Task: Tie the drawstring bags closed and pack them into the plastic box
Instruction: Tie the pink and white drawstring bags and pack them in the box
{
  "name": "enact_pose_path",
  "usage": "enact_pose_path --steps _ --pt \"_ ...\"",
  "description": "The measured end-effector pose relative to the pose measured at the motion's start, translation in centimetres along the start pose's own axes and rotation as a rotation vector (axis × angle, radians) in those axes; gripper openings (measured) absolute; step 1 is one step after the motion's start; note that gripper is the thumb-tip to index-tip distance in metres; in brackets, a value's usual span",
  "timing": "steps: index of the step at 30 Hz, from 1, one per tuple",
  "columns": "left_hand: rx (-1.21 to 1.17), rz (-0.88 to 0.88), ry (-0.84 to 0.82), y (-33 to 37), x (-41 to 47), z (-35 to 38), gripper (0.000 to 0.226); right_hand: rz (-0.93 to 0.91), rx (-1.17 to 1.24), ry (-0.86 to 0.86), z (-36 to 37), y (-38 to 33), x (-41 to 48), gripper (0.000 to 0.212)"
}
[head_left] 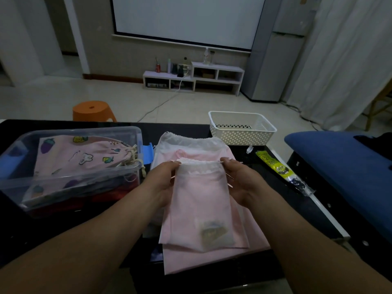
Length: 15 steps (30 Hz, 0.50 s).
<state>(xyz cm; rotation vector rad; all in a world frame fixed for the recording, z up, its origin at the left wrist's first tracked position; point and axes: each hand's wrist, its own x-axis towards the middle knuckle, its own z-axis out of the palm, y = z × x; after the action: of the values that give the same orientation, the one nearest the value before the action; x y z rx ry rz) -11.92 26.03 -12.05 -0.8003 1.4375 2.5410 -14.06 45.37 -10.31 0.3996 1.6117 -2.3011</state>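
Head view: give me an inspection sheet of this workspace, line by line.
Surface: black table, mostly covered by the job's things.
Job's things: small pink bag held above a stack of bags; clear plastic box at left with a printed bag inside, its mouth gathered.
Clutter: white basket at the far edge; yellow-labelled packet at right.
Grippers: left hand and right hand each pinch the small pink bag's gathered top, one at each side.
Cables: white cable across the floor towards the shelf unit.
Surroundings: orange stool, projection screen, blue cushion.
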Motion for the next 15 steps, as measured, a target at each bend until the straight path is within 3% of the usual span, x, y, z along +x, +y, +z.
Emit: enact_pose_path --steps 8,12,15 --pt "-0.197 -0.041 -0.035 0.50 0.60 0.04 0.028 0.043 0.421 0.023 -0.34 -0.83 0.60 0.026" --pt "-0.264 -0.021 -0.031 0.49 1.02 0.20 0.023 0.041 0.464 0.072 -0.37 -0.60 0.81 0.030" --pt "-0.108 0.021 -0.040 0.44 0.44 0.53 0.025 0.067 0.310 0.097 -0.21 -0.16 0.68 0.028"
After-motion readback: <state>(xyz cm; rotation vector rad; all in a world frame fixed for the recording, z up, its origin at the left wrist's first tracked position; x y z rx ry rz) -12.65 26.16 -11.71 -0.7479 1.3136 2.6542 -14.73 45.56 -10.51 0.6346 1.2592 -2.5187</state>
